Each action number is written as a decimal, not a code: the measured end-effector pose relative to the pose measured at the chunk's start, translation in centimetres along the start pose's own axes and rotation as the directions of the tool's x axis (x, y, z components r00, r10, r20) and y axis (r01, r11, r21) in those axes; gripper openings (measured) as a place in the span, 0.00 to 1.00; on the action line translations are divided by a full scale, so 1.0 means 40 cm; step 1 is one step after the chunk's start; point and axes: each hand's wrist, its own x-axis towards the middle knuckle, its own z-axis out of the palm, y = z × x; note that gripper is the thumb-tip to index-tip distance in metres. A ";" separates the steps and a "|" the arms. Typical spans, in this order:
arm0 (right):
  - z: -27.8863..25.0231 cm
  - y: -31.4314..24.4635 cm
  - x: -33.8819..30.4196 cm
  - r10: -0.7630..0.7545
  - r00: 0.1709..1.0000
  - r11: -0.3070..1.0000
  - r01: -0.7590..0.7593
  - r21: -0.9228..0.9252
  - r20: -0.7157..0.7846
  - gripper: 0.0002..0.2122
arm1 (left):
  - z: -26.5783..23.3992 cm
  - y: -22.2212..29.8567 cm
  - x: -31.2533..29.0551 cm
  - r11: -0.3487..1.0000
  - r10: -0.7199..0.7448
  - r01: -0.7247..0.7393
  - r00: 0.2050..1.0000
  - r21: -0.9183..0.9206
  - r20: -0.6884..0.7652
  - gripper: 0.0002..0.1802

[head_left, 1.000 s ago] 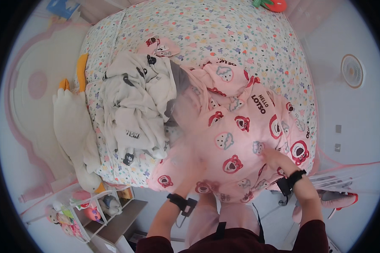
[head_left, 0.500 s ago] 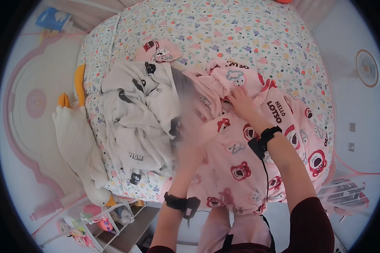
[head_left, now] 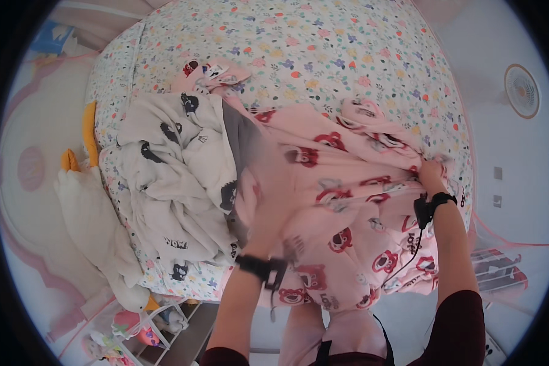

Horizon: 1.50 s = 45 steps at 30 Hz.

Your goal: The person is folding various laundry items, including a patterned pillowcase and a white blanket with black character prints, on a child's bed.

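A large piece of pink bear-print fabric (head_left: 354, 207) is spread across the near right of the bed and hangs over its front edge at my legs. Whether it is a garment or a blanket I cannot tell. My right hand (head_left: 432, 175) grips its right end, and folds run taut leftward from there. Smeared by motion, my left hand (head_left: 265, 216) is over the left part of the same fabric; its fingers cannot be made out. Just left lies a rumpled white fleece cloth (head_left: 183, 183) with black figures and a grey edge. Beyond it sits a smaller pink bundle (head_left: 226, 73) with a white tag.
The bed has a floral sheet (head_left: 274, 43). A white plush goose (head_left: 94, 226) with orange feet lies along its left side, beside a pink-trimmed headboard (head_left: 24, 122). Shelves with toys (head_left: 146, 335) stand at lower left, a rack (head_left: 500, 268) at right. A round fan (head_left: 522, 91) is on the right wall.
My right hand has moved right with the fabric's edge, drawing its bunched folds out flatter. My left hand stays near the left part, blurred. The whole view has shifted slightly.
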 end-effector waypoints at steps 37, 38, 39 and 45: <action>-0.231 -0.417 0.060 0.010 0.828 0.513 0.478 0.713 -0.561 0.23 | -0.074 0.232 0.348 0.898 0.434 -0.439 0.880 0.017 -0.195 0.38; -0.234 -0.410 0.049 0.009 0.832 0.510 0.473 0.718 -0.555 0.23 | -0.076 0.223 0.324 0.900 0.435 -0.434 0.891 0.037 -0.128 0.36; -0.262 -0.406 0.037 -0.080 0.916 0.423 0.389 0.818 -0.394 0.22 | -0.087 0.206 0.299 0.904 0.427 -0.424 0.902 0.065 -0.065 0.34; -0.301 -0.402 -0.001 -0.190 0.937 0.408 0.347 0.845 -0.293 0.19 | -0.180 0.247 0.137 0.949 0.303 -0.276 0.930 -0.152 0.208 0.29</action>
